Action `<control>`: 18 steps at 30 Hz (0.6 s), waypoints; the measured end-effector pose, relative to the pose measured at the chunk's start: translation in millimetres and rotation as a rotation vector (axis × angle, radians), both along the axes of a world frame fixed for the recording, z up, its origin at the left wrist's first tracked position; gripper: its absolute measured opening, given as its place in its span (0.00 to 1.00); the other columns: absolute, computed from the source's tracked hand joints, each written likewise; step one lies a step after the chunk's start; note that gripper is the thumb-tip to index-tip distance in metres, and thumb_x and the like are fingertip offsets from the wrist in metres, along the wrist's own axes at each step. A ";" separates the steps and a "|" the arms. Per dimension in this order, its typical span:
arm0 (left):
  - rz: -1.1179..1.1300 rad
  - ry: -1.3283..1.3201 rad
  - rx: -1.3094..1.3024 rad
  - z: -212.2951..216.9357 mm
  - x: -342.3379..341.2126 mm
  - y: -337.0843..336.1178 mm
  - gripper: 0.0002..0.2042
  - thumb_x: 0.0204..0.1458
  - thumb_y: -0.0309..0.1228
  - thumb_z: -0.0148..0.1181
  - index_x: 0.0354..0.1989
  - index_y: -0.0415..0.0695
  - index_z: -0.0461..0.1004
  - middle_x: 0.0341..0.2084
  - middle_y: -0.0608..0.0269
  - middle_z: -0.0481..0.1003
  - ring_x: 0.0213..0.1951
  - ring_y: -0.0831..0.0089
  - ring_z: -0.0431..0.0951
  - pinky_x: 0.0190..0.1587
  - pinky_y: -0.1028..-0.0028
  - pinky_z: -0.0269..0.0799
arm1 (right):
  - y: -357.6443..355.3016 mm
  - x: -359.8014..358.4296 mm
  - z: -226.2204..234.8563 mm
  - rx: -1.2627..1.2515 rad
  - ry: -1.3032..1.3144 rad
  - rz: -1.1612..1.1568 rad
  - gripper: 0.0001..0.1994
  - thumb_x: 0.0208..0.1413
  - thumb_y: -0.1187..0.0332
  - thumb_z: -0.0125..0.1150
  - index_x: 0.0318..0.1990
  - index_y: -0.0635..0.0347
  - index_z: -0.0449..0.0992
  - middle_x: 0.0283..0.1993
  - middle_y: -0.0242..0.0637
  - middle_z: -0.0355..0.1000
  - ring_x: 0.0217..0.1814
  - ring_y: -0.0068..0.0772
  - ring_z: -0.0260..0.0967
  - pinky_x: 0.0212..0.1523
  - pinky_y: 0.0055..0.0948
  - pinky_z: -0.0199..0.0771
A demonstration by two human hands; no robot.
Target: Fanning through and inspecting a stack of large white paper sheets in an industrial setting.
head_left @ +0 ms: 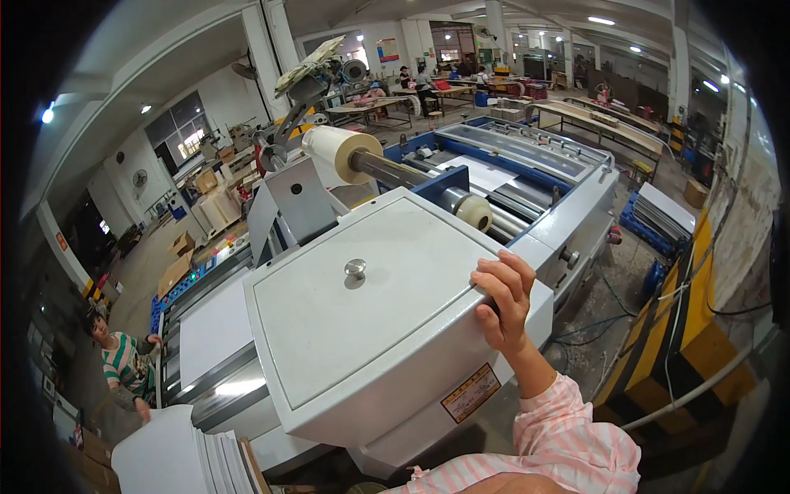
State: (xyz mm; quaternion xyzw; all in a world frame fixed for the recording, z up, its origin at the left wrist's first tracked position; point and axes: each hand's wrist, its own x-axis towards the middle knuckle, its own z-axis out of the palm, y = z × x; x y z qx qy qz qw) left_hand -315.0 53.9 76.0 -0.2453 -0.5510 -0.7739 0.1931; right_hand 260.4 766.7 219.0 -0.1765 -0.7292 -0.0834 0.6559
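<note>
My right hand [505, 303], in a pink striped sleeve, grips the right edge of a light grey machine housing [461, 350]. Its fingers curl over the top edge, with the thumb lower down. Set into the top is a flat lid [370, 317] with a round metal knob [355, 267]; the lid lies closed. Just beyond the housing, a roll of clear film [341, 156] sits on a shaft [403, 177]. A smaller pale roll [473, 212] is at the shaft's near end. My left hand is out of sight.
On the left, a co-worker [130, 362] stands beside white sheets [212, 333] on the machine's feed bed. Stacked paper [164, 453] is at lower left. A yellow-and-black striped barrier [675, 354] stands right, with hoses on the floor. Sheets lie on a blue pallet [646, 221].
</note>
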 end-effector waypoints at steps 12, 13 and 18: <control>0.026 -0.024 -0.014 26.6 -27.8 31.0 0.12 0.51 0.30 0.48 0.33 0.30 0.70 0.26 0.56 0.71 0.28 0.65 0.69 0.32 0.67 0.68 | 5.1 -3.4 -5.3 0.009 0.051 0.005 0.17 0.55 0.53 0.47 0.39 0.53 0.76 0.45 0.35 0.70 0.56 0.39 0.57 0.56 0.37 0.54; 0.029 -0.028 -0.015 27.3 -29.2 32.8 0.12 0.51 0.30 0.48 0.33 0.30 0.70 0.26 0.56 0.71 0.28 0.65 0.69 0.32 0.67 0.68 | 5.0 -3.0 -5.0 0.008 0.051 0.003 0.17 0.55 0.53 0.47 0.39 0.53 0.76 0.45 0.35 0.70 0.56 0.39 0.57 0.56 0.37 0.54; 0.050 -0.047 -0.020 31.9 -34.9 39.7 0.12 0.51 0.30 0.48 0.33 0.30 0.70 0.26 0.56 0.71 0.29 0.65 0.69 0.32 0.67 0.68 | 4.3 -3.2 -4.9 0.004 0.041 0.001 0.17 0.55 0.52 0.46 0.39 0.53 0.76 0.45 0.35 0.70 0.56 0.39 0.57 0.56 0.37 0.54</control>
